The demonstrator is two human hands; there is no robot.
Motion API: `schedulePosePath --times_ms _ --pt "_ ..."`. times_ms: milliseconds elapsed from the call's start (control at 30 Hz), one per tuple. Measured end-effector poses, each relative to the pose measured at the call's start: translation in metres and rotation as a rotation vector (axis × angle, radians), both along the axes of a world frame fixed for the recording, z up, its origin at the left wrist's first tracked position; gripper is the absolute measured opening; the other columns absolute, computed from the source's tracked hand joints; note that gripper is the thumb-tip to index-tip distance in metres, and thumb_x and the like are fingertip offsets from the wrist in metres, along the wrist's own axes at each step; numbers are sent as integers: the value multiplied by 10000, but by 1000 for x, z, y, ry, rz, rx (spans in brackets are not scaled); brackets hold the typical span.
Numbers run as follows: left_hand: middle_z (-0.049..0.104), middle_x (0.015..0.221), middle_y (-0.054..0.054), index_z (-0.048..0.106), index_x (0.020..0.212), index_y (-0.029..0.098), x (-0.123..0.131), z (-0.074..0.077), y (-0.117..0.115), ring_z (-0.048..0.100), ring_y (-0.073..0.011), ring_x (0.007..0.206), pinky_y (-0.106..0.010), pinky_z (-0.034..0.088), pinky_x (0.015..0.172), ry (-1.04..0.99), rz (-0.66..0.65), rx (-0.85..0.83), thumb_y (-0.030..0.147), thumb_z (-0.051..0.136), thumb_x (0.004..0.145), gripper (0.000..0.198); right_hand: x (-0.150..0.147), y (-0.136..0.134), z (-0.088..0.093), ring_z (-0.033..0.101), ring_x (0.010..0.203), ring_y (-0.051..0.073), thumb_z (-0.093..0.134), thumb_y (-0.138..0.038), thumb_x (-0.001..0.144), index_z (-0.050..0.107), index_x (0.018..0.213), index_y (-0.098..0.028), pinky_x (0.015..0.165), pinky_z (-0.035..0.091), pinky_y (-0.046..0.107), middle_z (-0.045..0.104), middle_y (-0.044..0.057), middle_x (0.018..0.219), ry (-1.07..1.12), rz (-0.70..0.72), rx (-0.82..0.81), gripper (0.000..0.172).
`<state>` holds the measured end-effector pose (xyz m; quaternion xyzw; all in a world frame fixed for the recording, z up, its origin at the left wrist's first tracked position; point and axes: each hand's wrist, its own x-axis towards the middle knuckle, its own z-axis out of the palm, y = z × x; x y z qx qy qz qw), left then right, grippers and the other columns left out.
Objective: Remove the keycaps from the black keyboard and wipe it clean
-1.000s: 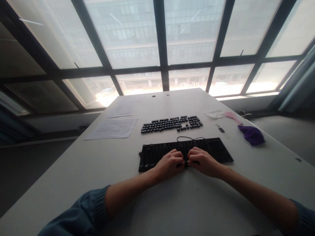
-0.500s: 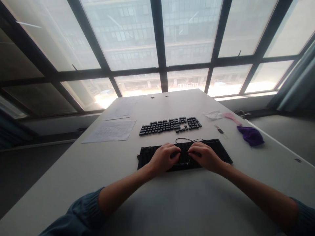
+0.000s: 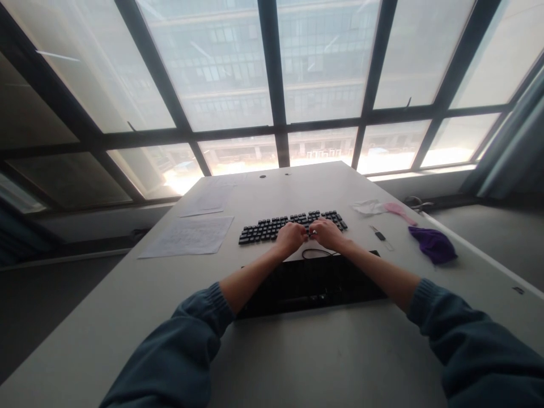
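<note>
Loose black keycaps [image 3: 259, 230] lie in keyboard order on the white table. Over the near edge of these rows, my left hand [image 3: 292, 236] has its fingers curled closed; what they hold, if anything, is hidden. Beside it, my right hand [image 3: 326, 232] pinches a small dark keycap [image 3: 312, 232] with a bright glint, its fingertips close to those of the left. The black keyboard base [image 3: 297, 283] lies flat below both wrists, and my forearms cross over its sides. A few keycaps show near its front edge. Its thin black cable [image 3: 312, 253] loops out behind it.
Handwritten paper sheets [image 3: 187, 237] lie on the left. To the right are a keycap puller [image 3: 379, 235], a crumpled white tissue [image 3: 368, 207], a pink strip-like item [image 3: 399, 212] and a purple cloth [image 3: 432, 245]. Tall windows stand beyond the white table [image 3: 306, 195].
Both hands have moved forward from the keyboard base to the laid-out keycaps. My forearms now reach over the base, and the view has tilted slightly upward.
</note>
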<state>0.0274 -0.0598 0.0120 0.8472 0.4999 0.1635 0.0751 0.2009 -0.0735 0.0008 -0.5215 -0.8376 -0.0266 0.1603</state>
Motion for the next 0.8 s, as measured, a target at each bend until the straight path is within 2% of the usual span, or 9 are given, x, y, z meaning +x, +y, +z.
schedulePosePath --times_ms 133,300,467,533,667,800 --pt "757 899 -59 787 882 260 1 -8 -1 660 -251 990 -328 502 887 -4 -18 1 260 692 807 120 -3 2 -1 579 972 255 644 -145 858 736 832 -169 854 372 325 729 99 919 -30 12 -6 98" --pt "763 905 -47 790 858 253 2 -11 -1 646 -243 1022 -315 494 909 -50 -39 -5 213 655 804 151 -2 -2 2 584 964 242 602 -131 870 738 821 -174 844 356 320 729 97 909 -37 17 -13 151" --pt "764 845 -22 785 888 221 2 -8 1 688 -194 843 -263 512 802 -129 -77 -44 212 677 756 172 4 -16 6 591 952 239 604 -141 881 734 825 -172 844 374 316 726 99 907 -12 -18 14 145" --pt "763 834 -17 785 904 207 -1 -3 -3 688 -174 795 -248 509 780 -157 -94 -54 215 678 748 189 10 -27 10 595 936 235 626 -147 874 732 824 -177 864 387 320 725 89 898 66 -28 37 122" --pt "760 828 -4 788 892 199 -10 13 -27 665 -147 755 -220 493 719 -262 -169 -137 257 688 756 180 31 -64 16 616 885 207 674 -168 844 722 835 -194 867 425 315 725 45 884 347 49 32 55" --pt "760 837 -11 788 897 189 -16 26 -72 651 -156 765 -225 481 683 -351 -286 -305 292 714 747 197 50 -111 14 635 820 190 665 -194 834 713 820 -189 782 464 297 720 23 833 533 81 -126 50"
